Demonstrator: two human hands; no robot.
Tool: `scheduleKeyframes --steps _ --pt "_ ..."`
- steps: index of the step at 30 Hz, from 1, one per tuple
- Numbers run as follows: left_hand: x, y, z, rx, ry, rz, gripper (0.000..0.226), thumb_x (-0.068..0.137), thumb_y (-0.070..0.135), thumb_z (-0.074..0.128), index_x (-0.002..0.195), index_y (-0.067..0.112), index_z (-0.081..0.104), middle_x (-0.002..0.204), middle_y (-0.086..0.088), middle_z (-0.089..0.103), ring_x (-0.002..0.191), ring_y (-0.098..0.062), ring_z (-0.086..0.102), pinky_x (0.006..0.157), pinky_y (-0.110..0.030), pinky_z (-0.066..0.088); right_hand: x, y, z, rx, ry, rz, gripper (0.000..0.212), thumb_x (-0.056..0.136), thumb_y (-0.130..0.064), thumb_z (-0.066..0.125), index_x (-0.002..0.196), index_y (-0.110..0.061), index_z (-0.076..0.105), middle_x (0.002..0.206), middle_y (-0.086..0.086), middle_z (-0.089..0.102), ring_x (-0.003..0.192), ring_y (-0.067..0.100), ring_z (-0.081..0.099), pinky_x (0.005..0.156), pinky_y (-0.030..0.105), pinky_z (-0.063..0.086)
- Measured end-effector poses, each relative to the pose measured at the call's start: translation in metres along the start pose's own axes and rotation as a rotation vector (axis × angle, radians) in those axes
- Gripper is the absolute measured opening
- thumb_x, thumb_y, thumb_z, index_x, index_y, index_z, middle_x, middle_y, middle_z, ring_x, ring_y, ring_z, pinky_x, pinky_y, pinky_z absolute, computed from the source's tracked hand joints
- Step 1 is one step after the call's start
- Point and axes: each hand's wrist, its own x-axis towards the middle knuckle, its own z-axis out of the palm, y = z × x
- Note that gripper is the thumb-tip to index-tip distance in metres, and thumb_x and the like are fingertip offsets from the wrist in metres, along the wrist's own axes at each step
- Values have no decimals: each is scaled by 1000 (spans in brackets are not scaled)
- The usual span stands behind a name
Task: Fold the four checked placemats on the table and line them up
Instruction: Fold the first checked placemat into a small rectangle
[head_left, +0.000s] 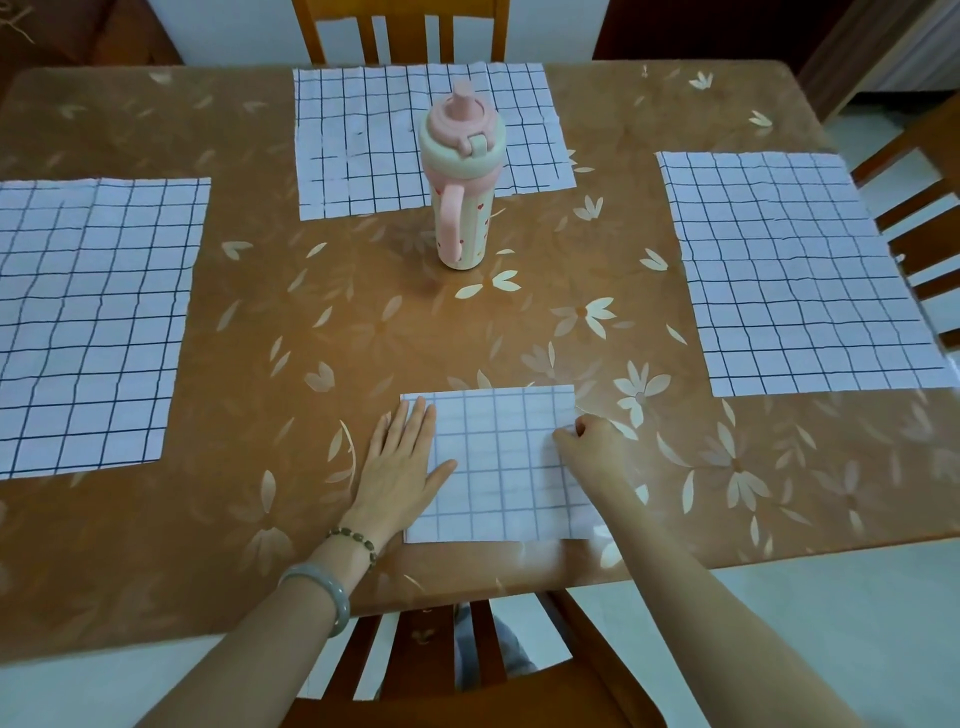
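At the near edge of the brown flower-patterned surface (363, 322), a white cloth placemat checked in thin blue lines (498, 462) is seen already folded smaller, its long axis running from near edge to far edge; it is pinned at its left side by the flat, spread left hand (402, 467), while its right edge is pinched in the curled fingers (566, 431) of the right hand (589, 447). Three matching unfolded placemats are spread at the left edge (93, 322), far edge (363, 140) and right edge (795, 270), so the left and right ones are judged the nearest reaches.
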Motion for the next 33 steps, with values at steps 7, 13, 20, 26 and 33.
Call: scheduleKeyframes --steps 7,13,20,26,33 --pt "0 1 3 8 1 -6 80 97 62 10 148 4 28 155 -14 27 144 -25 18 116 -39 -1 4 8 -1 55 -9 31 14 76 -8 52 68 -8 40 62 2 38 58 18 34 53 31 30" --pt "0 6 2 21 26 -40 79 95 61 21 148 3 28 154 -15 29 143 -26 28 117 -40 -3 7 13 -5 140 8 21 10 82 -16 61 82 -7 56 67 -4 53 66 17 50 56 24 38" --pt "0 7 4 26 26 -42 79 94 61 21 148 3 30 154 -15 31 143 -27 29 117 -44 -1 4 -7 18 -416 339 -571 41 71 -9 57 111 0 59 101 21 57 82 36 53 70 43 48" --pt "0 5 10 24 56 -39 82 96 63 9 147 4 32 154 -14 30 142 -26 31 117 -48 8 -1 -45 89 -574 -111 -851 57 89 -26 29 137 0 46 143 17 46 135 32 39 112 47 28" --pt "-3 -6 16 54 49 -26 81 94 67 16 152 10 19 158 -7 19 146 -20 16 117 -51 6 35 21 38 -673 -14 -661 64 97 -42 17 148 -4 24 155 10 22 145 22 12 118 41 6"
